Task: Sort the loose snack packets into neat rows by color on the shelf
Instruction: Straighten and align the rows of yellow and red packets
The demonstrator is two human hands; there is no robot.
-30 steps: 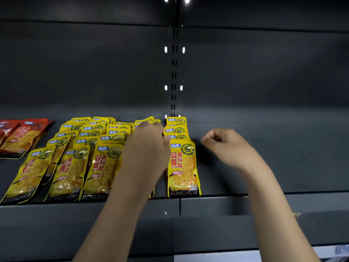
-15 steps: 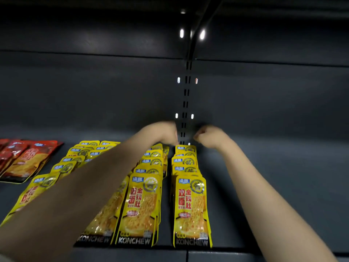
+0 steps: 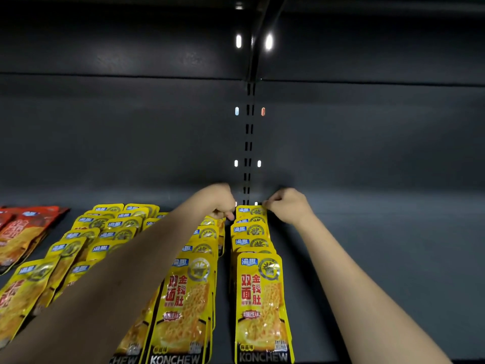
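The yellow snack packets (image 3: 258, 306) are glossy flat pouches with a blue logo tab at the top left, a round emblem at the top right, red characters above a picture of noodle-like food, and "KONCHEW" along a dark bottom band. They lie flat on the dark grey shelf (image 3: 380, 258) in overlapping rows that run from the front edge toward the back wall, each packet covering most of the one behind it (only the blue tabs and emblems of the rear ones show). At the far left lies a separate row of red packets (image 3: 21, 232). Both arms reach to the back of the rightmost yellow row: the left hand (image 3: 219, 202) has its fingers curled down at the top left corner of the rearmost packet (image 3: 250, 210), and the right hand (image 3: 287, 204) pinches that packet's top right corner. Compared with half a second ago, the hands sit in nearly the same place at the rear of the row, the right one now a little farther right, and the rows themselves lie unchanged.
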